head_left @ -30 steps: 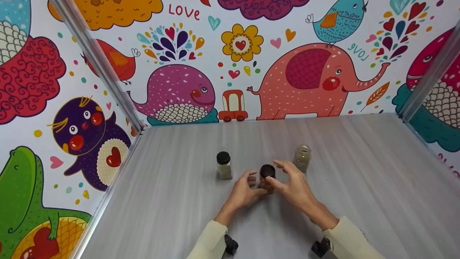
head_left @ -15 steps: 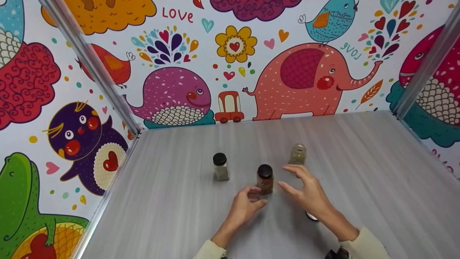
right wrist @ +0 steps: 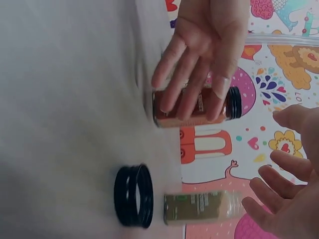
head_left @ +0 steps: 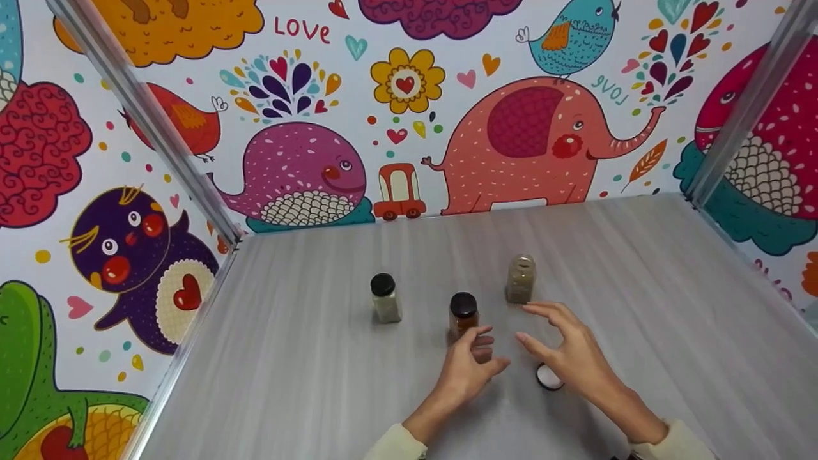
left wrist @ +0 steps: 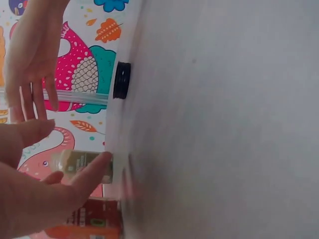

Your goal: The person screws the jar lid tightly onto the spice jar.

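Note:
In the head view, a spice jar of red-brown powder with a black lid (head_left: 464, 306) stands upright on the table. My left hand (head_left: 465, 374) is just in front of it, overlapping its lower part; its fingers are loosely bent around nothing. Further right, my right hand (head_left: 578, 354) hovers with thumb and fingers spread. An uncapped spice jar of greenish powder (head_left: 521, 281) stands beyond its fingertips. Between the hands lies a loose black lid (head_left: 549, 377), its pale inside facing up. The right wrist view shows the red-brown jar (right wrist: 167, 117) behind the left hand's fingers.
Another black-capped jar, with pale grey-green contents (head_left: 386, 300), stands to the left. Cartoon-printed walls (head_left: 319, 160) with metal corner posts (head_left: 147, 121) border the grey wood-grain table (head_left: 287, 383) at the back and sides.
Both hands have come away from the red-brown jar. The right hand has moved right, and the loose lid has come into sight beside it. The head view has shifted slightly.

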`<state>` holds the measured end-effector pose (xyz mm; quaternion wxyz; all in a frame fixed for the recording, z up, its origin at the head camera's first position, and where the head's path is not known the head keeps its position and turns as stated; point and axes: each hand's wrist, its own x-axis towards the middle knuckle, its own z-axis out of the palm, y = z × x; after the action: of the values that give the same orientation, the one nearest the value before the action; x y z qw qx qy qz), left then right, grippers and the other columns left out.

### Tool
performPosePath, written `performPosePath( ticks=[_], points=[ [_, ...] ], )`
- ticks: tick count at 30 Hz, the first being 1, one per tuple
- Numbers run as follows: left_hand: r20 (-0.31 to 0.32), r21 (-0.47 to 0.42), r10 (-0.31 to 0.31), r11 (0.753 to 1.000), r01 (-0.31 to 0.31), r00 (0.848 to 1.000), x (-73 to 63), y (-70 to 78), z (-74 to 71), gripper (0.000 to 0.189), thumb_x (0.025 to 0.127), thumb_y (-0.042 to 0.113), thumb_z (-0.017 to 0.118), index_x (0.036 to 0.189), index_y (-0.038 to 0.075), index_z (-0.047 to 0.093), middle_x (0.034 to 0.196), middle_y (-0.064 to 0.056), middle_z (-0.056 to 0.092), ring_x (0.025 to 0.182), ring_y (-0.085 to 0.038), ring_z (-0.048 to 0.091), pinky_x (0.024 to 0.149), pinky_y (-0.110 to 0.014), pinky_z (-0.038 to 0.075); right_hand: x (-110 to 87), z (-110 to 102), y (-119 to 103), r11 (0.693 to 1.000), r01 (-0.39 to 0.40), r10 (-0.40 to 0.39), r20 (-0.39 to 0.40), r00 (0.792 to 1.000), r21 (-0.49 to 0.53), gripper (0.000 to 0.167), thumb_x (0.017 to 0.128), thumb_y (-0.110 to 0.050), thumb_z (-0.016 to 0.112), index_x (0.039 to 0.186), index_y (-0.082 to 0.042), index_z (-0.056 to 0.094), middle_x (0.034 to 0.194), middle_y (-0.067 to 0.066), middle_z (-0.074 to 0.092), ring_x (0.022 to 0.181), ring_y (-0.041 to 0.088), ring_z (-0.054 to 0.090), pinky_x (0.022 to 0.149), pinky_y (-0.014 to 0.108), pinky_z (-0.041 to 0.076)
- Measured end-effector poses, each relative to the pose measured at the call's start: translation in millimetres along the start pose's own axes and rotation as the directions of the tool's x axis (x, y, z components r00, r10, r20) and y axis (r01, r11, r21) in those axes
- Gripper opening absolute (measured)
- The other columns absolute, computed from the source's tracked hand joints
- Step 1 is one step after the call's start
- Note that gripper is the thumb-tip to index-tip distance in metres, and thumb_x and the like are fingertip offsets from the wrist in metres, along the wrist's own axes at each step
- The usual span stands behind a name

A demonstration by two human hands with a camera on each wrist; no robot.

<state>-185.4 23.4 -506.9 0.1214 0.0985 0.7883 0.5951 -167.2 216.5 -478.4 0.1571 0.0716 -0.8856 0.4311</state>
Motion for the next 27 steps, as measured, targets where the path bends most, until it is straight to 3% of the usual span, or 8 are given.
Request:
performPosePath(
  ticks=[6, 12, 18, 23, 27],
  points=[
    [-0.019, 0.015, 0.030, 0.999, -0.029, 0.999, 9.5, 1.3, 11.0, 0.068, 0.088, 0.019, 0.077, 0.147, 0.008, 0.045, 0.139, -0.019, 0.058, 0.122, -0.037, 0.062, 0.095, -0.045, 0.056, -6.5, -4, 10, 0.998, -0.049, 0.049, 0.015, 0.999, 0.030, 0.041, 0.089, -0.024, 0.078, 0.128, -0.015, 0.066, 0.132, 0.006, 0.062, 0.125, 0.031, 0.059, 0.099, 0.059, 0.048],
    [-0.028, -0.029, 0.074, 0.997, -0.075, 0.997, 23.4, 10.7, 23.1, 0.067, 0.090, 0.018, 0.074, 0.149, 0.010, 0.043, 0.145, -0.019, 0.053, 0.129, -0.036, 0.058, 0.102, -0.048, 0.052, -12.2, -9, 20, 0.998, -0.061, 0.061, -0.002, 0.998, -0.028, 0.042, 0.088, -0.019, 0.079, 0.128, -0.012, 0.067, 0.131, 0.004, 0.062, 0.119, 0.026, 0.060, 0.095, 0.046, 0.050],
    [-0.023, -0.036, 0.107, 0.994, -0.108, 0.994, 37.7, 20.3, 34.4, 0.073, 0.091, 0.020, 0.073, 0.153, 0.007, 0.036, 0.153, -0.019, 0.046, 0.138, -0.038, 0.050, 0.108, -0.047, 0.048, -18.4, -11, 27, 0.994, -0.093, 0.093, 0.009, 0.996, -0.052, 0.045, 0.087, -0.024, 0.080, 0.129, -0.014, 0.065, 0.130, 0.003, 0.062, 0.116, 0.022, 0.059, 0.092, 0.045, 0.052],
    [-0.050, 0.037, 0.070, 0.997, -0.068, 0.996, 49.7, 25.8, 41.4, 0.077, 0.090, 0.027, 0.074, 0.155, 0.011, 0.034, 0.155, -0.016, 0.043, 0.139, -0.039, 0.049, 0.108, -0.047, 0.048, -21.0, -11, 33, 0.995, -0.076, 0.079, 0.038, 0.996, -0.068, 0.050, 0.085, -0.024, 0.082, 0.130, -0.013, 0.064, 0.131, 0.005, 0.061, 0.112, 0.018, 0.057, 0.089, 0.039, 0.054],
    [-0.138, 0.097, 0.023, 0.995, -0.009, 0.990, 62.9, 27.4, 49.5, 0.078, 0.088, 0.032, 0.075, 0.153, 0.012, 0.037, 0.152, -0.013, 0.047, 0.136, -0.032, 0.051, 0.108, -0.045, 0.046, -24.9, -12, 41, 0.991, -0.110, 0.120, 0.166, 0.979, -0.070, 0.058, 0.083, -0.027, 0.083, 0.134, -0.010, 0.061, 0.132, 0.009, 0.057, 0.115, 0.025, 0.059, 0.087, 0.039, 0.054]
  ],
)
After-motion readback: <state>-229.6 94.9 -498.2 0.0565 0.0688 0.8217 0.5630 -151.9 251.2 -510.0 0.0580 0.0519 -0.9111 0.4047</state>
